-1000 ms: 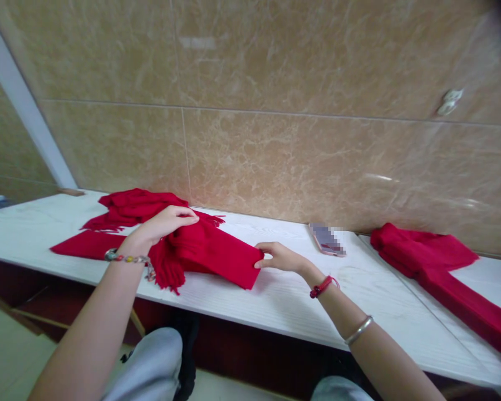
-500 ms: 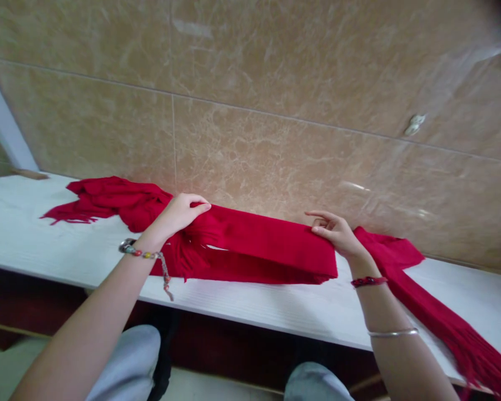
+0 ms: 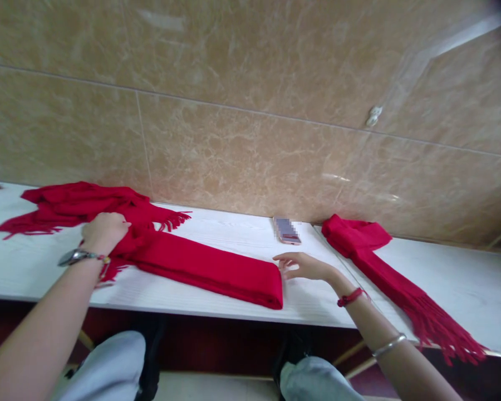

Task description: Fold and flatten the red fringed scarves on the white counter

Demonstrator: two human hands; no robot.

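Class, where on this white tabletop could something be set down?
Bare: between the long folded red fabric and tan marbled wall, left of the pink-edged rectangular phone; also right of the fringed red scarf. Crowded: around the left hand, with crumpled red cloth just behind.
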